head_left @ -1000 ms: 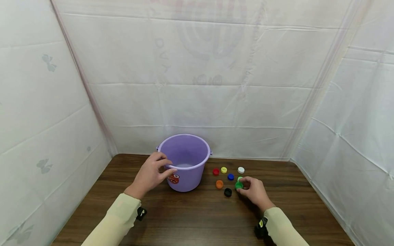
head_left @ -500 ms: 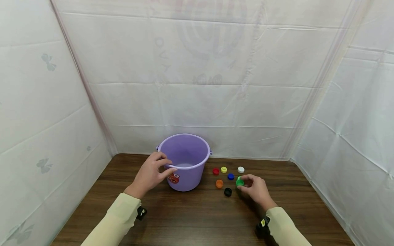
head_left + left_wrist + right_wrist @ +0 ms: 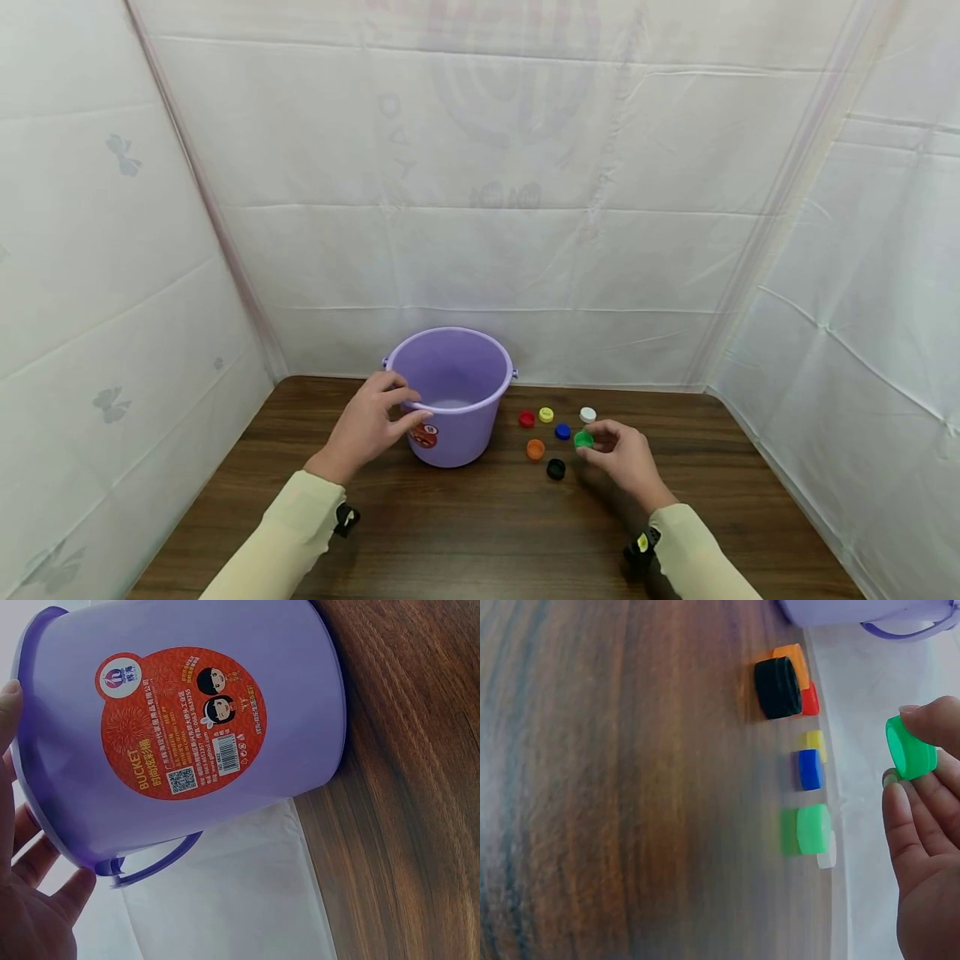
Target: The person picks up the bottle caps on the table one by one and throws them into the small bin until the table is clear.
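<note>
A purple bucket [image 3: 453, 433] stands upright at the back of the table. My left hand [image 3: 367, 423] grips its near left rim, thumb outside and the other fingers over the edge. In the left wrist view the bucket [image 3: 300, 735] shows a red label. My right hand [image 3: 626, 458] pinches a green bottle cap [image 3: 913, 750] between thumb and fingers, raised above the table. Below it in the right wrist view sits a light green cap [image 3: 814, 829], which the held cap and hand cover in the head view.
Between bucket and right hand lie several loose caps: red [image 3: 527, 419], yellow [image 3: 546, 414], blue [image 3: 562, 431], orange [image 3: 535, 450], black [image 3: 556, 469] and white [image 3: 588, 414]. White sheeting [image 3: 480, 250] closes the back and sides of the wooden table [image 3: 465, 533].
My right hand has lifted the green cap off the table and shifted it slightly away from me. The left hand and bucket stay in place.
</note>
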`<control>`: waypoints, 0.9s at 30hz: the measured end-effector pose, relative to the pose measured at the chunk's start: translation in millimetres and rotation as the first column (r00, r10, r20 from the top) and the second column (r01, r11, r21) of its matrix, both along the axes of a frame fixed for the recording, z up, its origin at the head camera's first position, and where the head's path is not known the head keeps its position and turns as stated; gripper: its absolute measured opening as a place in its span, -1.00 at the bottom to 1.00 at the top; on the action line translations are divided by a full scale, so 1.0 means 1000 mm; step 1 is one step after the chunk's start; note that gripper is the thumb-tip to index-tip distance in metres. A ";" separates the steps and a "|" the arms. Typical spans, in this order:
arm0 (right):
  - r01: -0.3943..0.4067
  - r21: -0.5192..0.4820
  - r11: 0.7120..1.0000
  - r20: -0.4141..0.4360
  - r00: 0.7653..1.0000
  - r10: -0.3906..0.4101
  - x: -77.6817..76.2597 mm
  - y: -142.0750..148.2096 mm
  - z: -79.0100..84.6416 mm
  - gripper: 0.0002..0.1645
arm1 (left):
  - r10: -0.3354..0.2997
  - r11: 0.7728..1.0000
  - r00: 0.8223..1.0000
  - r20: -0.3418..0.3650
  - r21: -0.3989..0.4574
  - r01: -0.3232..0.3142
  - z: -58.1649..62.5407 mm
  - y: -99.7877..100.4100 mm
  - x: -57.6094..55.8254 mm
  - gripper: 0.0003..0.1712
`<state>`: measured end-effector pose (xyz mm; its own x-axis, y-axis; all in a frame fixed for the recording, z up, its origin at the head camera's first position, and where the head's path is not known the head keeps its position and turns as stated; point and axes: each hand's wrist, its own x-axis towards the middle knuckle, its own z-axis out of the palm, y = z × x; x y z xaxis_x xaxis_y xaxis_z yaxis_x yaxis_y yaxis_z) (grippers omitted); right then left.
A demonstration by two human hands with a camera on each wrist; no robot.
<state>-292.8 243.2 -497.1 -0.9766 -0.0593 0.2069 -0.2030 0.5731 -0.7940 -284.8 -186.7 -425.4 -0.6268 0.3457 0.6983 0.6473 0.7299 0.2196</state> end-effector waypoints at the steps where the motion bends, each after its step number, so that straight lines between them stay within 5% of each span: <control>1: -0.002 -0.005 1.000 -0.002 1.000 0.002 0.000 -0.001 0.001 -0.61 | 0.000 1.000 1.000 0.001 0.000 0.000 0.000 0.000 0.000 -0.74; 27: -0.087 -0.138 0.987 -0.102 0.992 0.073 0.004 -0.026 0.030 -0.59 | 0.001 1.000 1.000 0.002 -0.004 -0.001 0.000 -0.001 -0.001 -0.77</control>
<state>-289.1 217.4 -467.3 -0.9450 -0.0999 0.3114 -0.3229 0.4349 -0.8406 -286.0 -187.3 -425.8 -0.6284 0.3478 0.6958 0.6462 0.7314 0.2180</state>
